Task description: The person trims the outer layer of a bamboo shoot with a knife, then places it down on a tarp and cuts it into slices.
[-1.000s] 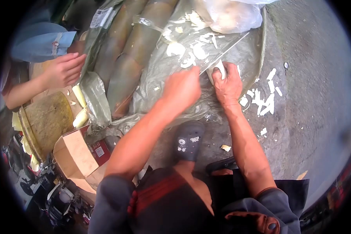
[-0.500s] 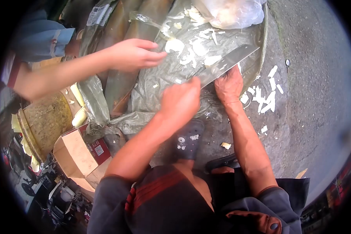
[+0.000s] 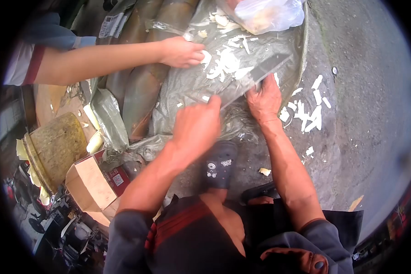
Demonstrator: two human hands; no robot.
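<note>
My left hand (image 3: 198,119) is closed around the handle of a cleaver (image 3: 268,65), whose broad blade slants up to the right. My right hand (image 3: 266,98) is closed close beside the blade, thumb and fingers bent; whatever it grips is mostly hidden. Pale sliced pieces (image 3: 227,61) lie beyond the blade on a dull green woven sheet (image 3: 176,93). Another person's hand (image 3: 182,52) reaches in from the left and touches a white piece (image 3: 206,58) there.
A plastic bag (image 3: 276,16) sits at the sheet's far edge. White strips (image 3: 313,119) are scattered on the pavement to the right. On the left are a dirty yellow bucket (image 3: 61,144) lying tipped and an opened cardboard box (image 3: 89,182). My clog (image 3: 221,166) is below the sheet.
The cleaver and my left hand have shifted left and slightly down. My right hand has moved slightly left. The other person's hand has reached right, onto a white piece.
</note>
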